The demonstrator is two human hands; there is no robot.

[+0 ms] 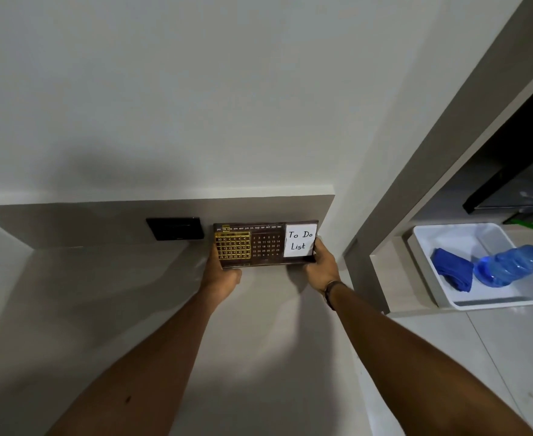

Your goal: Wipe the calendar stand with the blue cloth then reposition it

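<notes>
The calendar stand is a dark brown board with a gold date grid on its left and a white "To Do List" note on its right. It stands upright at the back of a beige counter, against the low back panel. My left hand grips its lower left corner. My right hand grips its right end. The blue cloth lies folded in a white tray far to the right, out of both hands.
A black switch plate sits on the back panel just left of the calendar. A blue plastic bottle lies in the tray beside the cloth. A grey partition post separates the counter from the tray's shelf. A dark appliance hangs above the tray.
</notes>
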